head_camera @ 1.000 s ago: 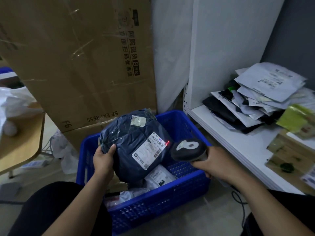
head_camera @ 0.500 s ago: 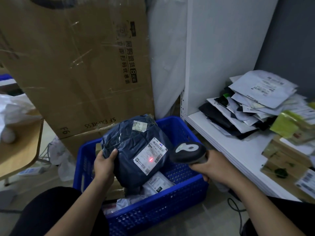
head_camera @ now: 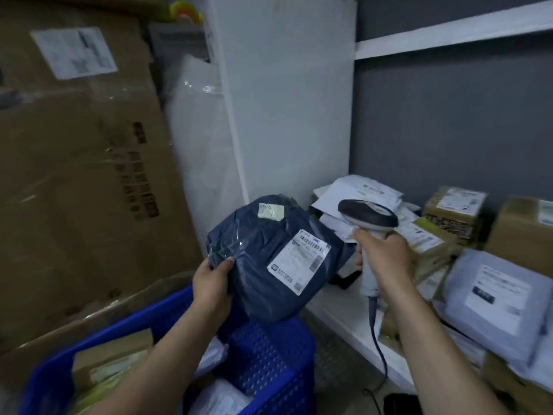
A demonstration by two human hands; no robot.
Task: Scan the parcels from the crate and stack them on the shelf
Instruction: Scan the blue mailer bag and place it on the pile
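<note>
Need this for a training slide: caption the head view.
Left hand holds a dark blue parcel above the blue crate; right hand grips the scanner near the white shelf.

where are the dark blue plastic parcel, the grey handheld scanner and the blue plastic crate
dark blue plastic parcel (head_camera: 260,298), head view, lower part of wrapping
grey handheld scanner (head_camera: 368,215), head view, top of head
blue plastic crate (head_camera: 269,354), head view, perforated wall

Head-worn wide view, forward-down, close above crate and shelf
</note>
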